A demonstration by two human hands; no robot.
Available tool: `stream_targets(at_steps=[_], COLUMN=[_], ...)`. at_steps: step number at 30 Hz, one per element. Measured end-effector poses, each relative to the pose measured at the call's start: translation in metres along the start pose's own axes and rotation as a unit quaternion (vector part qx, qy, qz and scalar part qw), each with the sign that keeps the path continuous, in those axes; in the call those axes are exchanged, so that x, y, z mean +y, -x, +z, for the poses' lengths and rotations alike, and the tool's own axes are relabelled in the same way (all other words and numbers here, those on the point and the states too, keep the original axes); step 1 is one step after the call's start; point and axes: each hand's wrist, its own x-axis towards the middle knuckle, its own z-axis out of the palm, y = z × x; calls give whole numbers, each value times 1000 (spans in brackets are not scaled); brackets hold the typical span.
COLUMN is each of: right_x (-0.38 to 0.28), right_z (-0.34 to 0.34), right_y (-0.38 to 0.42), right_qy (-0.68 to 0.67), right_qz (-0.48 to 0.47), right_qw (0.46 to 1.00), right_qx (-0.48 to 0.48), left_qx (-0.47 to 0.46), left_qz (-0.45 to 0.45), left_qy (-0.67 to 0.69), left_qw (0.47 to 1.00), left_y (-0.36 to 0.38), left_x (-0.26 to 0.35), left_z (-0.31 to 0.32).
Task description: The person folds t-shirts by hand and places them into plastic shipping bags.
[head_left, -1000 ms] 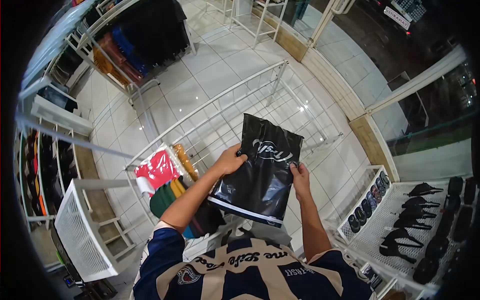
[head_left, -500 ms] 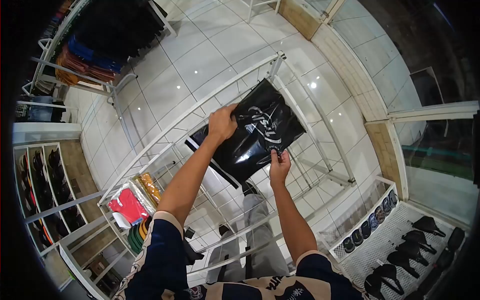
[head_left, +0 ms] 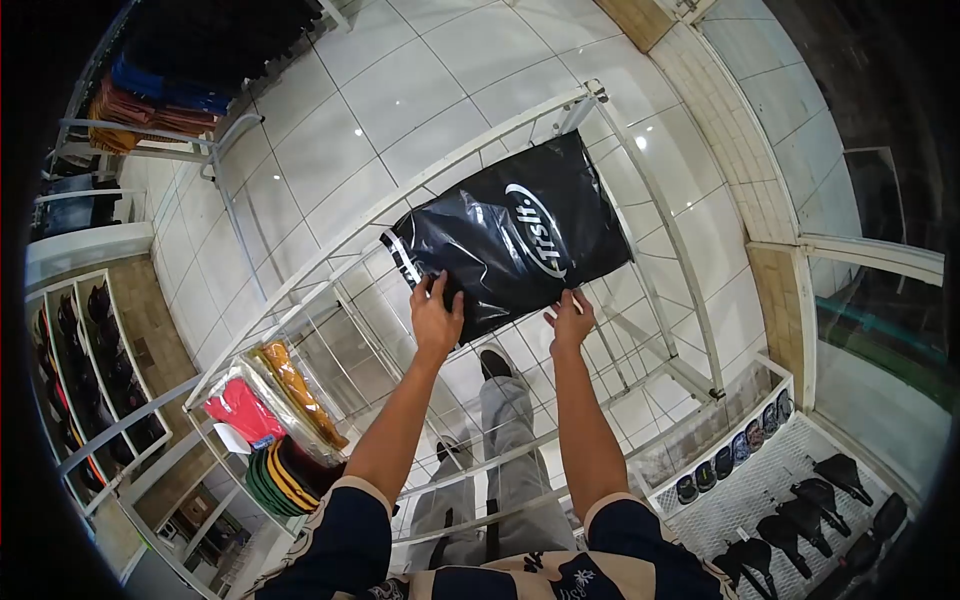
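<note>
A shiny black plastic bag (head_left: 490, 240) with white lettering lies flat on the white wire rack (head_left: 340, 275). A white strip runs along its left edge. My left hand (head_left: 436, 315) rests at the bag's lower left part, its fingers apart on the plastic. Near the middle of the bag's lower edge is my right hand (head_left: 570, 318), fingers spread and the tips touching or close to that edge. Neither hand is closed round the bag.
Packed red (head_left: 245, 410) and yellow clothing (head_left: 300, 385) sits at the rack's left end, beside green and black folded items (head_left: 285, 478). Clothes racks stand at upper left, cap shelves (head_left: 100, 350) at left. Black pouches (head_left: 800, 520) hang at lower right.
The bag has gone from crumpled and tilted to flat on the rack. My left hand has left its upper edge and moved down to its lower left. My right hand has loosened its pinch.
</note>
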Motion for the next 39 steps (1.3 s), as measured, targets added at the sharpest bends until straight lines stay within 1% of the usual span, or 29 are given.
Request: stream_targets(at_steps=[1, 3, 4, 6, 8, 10, 11, 14, 16, 18, 20, 22, 24, 26, 27, 29, 31, 32, 34, 35, 37, 39], right_x=[0, -1, -2, -4, -5, -13, -17, -23, -18, -17, -16, -16, -19, -19, -17, -9, -1, 2, 5, 8, 19, 31], right_z=[-2, -5, -5, -5, -5, -3, -1, -2, -8, -11, -16, -20, -27, -36, -40, -52, -61, -62, -65, -64, -63, -64], right_y=[-7, -16, -18, -21, -22, -20, -20, -26, -40, -48, -50, -41, -23, 8, 24, 58, 99, 120, 175, 202, 253, 310], right_qy=[2, 34, 35, -6, 0, -41, -40, -32, 22, 33, 77, 71, 61, 70, 67, 117, 122, 124, 185, 190, 253, 274], right_qz=[-2, -41, -41, -41, -41, -14, -15, -25, -51, -42, -53, -48, -46, -47, -55, -54, -64, -75, -61, -70, -79, -97], right_qw=[1000, 999, 999, 999, 999, 998, 998, 998, 998, 998, 996, 996, 997, 995, 994, 979, 962, 956, 932, 922, 890, 856], right_qx=[-1, 3, 0, 20, 23, 39, 37, 46, 12, 13, 9, 10, 10, -60, -67, -159, -237, -256, -307, -331, -372, -428], left_qx=[-1, -6, -4, -15, -14, -42, -37, -38, -49, -40, -32, -22, -66, -52, -59, -70, -78, -55, -88, -61, -34, 33], left_qz=[5, 8, 6, 15, 23, 27, 36, 39, 26, 34, 35, 38, 0, 15, 14, 2, -11, -14, -75, -82, -110, -128], left_qy=[6, 11, 11, 15, 17, -13, -29, -34, -29, -27, -33, -41, 4, 11, 27, 66, 85, 88, 179, 181, 229, 236], left_qw=[1000, 1000, 1000, 1000, 999, 999, 998, 998, 998, 998, 998, 998, 998, 998, 998, 995, 993, 995, 977, 978, 966, 963], left_y=[6, 14, 16, 19, 22, 26, 27, 31, 35, 37, 43, 51, 66, 90, 104, 136, 172, 190, 235, 258, 307, 356], left_x=[-2, -3, -2, -1, -1, 2, 3, 0, 5, 4, 4, 6, 12, 3, -1, -2, -11, -18, -25, -34, -55, -80], left_z=[2, 5, 6, 9, 12, 13, 14, 19, 14, 15, 14, 5, -8, -14, -20, -42, -70, -84, -128, -147, -181, -215])
